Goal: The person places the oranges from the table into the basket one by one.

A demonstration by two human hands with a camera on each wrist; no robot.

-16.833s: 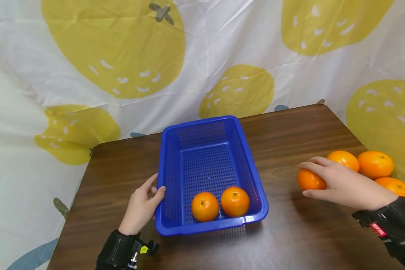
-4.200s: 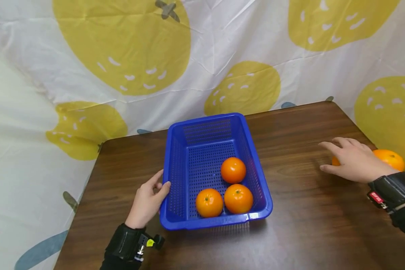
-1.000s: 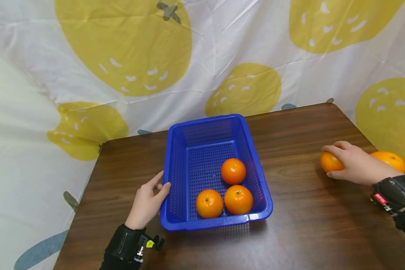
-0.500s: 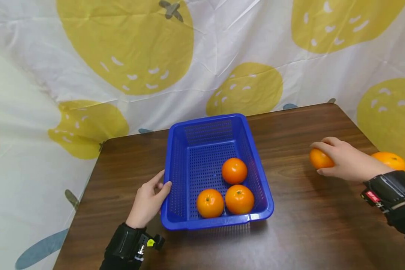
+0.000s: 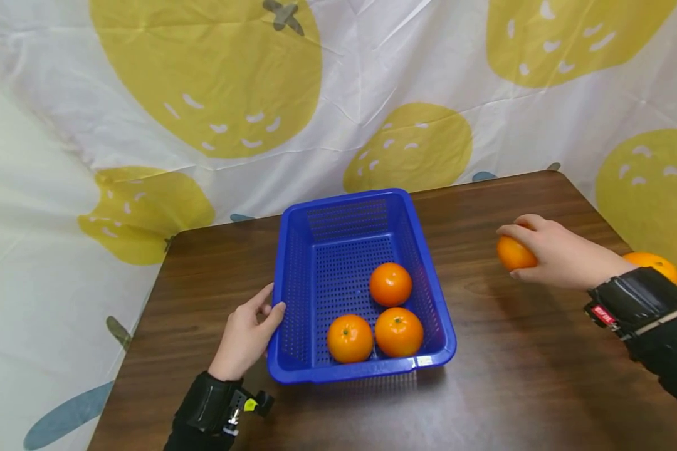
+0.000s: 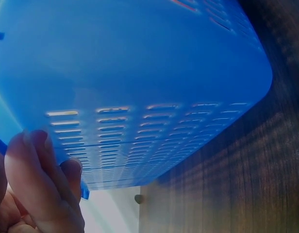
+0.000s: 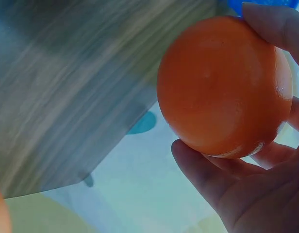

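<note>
My left hand [image 5: 244,338] grips the left rim of a blue perforated plastic basket [image 5: 278,275], thumb over the edge and fingers outside. Through the left wrist view, the fingers [image 6: 47,179] lie against the outer wall of the basket [image 6: 140,73]. Inside the basket sit three oranges: one [image 5: 350,339] at the near left, one [image 5: 398,332] at the near right and one [image 5: 390,284] just behind that. To the right of the basket, my right hand [image 5: 558,254] holds another orange [image 5: 514,253] above the table. The right wrist view shows this orange [image 7: 222,87] between thumb and fingers.
One more orange [image 5: 653,266] lies on the right of the brown wooden table [image 5: 485,388], partly hidden by the right wrist. Behind the table hangs a white cloth [image 5: 338,75] with yellow fruit prints.
A third orange has come into the basket since the oldest frame. My right hand has since gripped another orange and carried it left, off the table. The left hand stays on the rim.
</note>
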